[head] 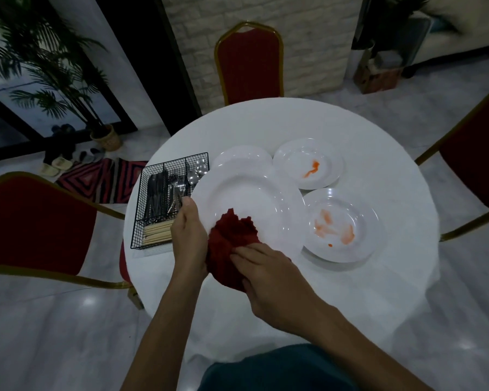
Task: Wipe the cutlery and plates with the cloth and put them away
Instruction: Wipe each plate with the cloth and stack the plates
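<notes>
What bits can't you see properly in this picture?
Head view only.
- Near rim of the held plate: covered by the red cloth, left hand and right hand.
- Front part of the back plate: hidden behind the held plate, so stains there are unknown.
- The cutlery in the wire basket: too dark and small to count.

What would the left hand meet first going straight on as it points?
Likely the wire cutlery basket: the left hand, gripping the large plate by its rim, points at it, perhaps above.
</notes>
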`<state>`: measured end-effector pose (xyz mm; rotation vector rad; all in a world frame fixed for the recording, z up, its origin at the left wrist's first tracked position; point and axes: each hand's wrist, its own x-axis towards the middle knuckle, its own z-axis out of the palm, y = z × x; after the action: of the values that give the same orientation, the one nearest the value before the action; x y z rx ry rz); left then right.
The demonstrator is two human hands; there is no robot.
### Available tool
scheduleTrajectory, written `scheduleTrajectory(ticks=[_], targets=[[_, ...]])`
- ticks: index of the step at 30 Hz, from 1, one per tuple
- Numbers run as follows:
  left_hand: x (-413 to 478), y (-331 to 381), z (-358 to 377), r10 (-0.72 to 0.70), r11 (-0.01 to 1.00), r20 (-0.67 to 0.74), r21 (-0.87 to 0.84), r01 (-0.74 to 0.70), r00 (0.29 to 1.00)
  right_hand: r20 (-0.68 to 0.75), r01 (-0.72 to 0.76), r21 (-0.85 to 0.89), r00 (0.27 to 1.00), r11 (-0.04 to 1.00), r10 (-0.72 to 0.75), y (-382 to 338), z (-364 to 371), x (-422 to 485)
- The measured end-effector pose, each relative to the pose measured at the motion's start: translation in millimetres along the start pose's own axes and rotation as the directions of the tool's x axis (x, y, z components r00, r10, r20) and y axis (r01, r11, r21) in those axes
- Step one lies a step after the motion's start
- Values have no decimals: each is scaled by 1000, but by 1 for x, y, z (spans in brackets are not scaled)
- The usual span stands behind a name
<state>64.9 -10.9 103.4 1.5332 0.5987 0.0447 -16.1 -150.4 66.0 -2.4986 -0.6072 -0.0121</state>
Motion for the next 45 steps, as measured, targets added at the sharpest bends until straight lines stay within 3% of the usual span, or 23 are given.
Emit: scheduleTrajectory(ticks=[4, 8, 14, 17, 22, 25, 29, 32, 34, 38, 40, 42, 45], targets=[[-11, -8, 4, -28, 999, 21, -40, 29, 999, -6, 13, 26, 1000, 1000, -13, -1, -4, 26], [-19, -13, 5, 37, 999, 26, 22, -38, 999, -68, 5, -100, 998, 995, -12, 6, -6, 48], [-5, 4, 0, 79, 997, 35, -13, -79, 996, -296, -296, -144, 923, 944, 244, 49, -17, 69], [4, 17, -9, 101, 995, 1, 0, -101, 995, -370, -346, -252, 897, 904, 240, 48, -6, 51], [2, 14, -19, 45, 998, -10, -53, -46, 999, -270, -249, -262, 946, 933, 177, 3, 10, 15], [-12, 5, -13, 48, 999, 35, -19, -47, 998, -103, -158, -12, 982, 987, 156, -28, 6, 14], [-27, -4, -6, 85, 990, 133, 97, -98, 987, -153, -167, 249, 966, 954, 209, -19, -2, 46], [-28, -8, -11, 104, 981, 138, 147, -125, 985, -224, -369, 157, 890, 916, 396, 20, -8, 66], [-26, -7, -18, 76, 986, 130, 139, -94, 989, -261, -441, 83, 856, 893, 447, 39, -13, 66], [-19, 2, -28, 74, 992, 70, 94, -80, 995, -119, -465, -111, 884, 878, 453, 34, -10, 41], [-18, 4, -27, 44, 996, 58, 70, -48, 997, 15, -424, -92, 904, 901, 427, 15, -9, 27], [-20, 3, -23, 14, 999, 52, 42, -16, 999, 76, -352, 74, 935, 933, 347, -4, -10, 23], [-29, 0, -12, 21, 999, 74, 31, -24, 997, -38, -164, 275, 983, 947, 181, -24, -10, 32]])
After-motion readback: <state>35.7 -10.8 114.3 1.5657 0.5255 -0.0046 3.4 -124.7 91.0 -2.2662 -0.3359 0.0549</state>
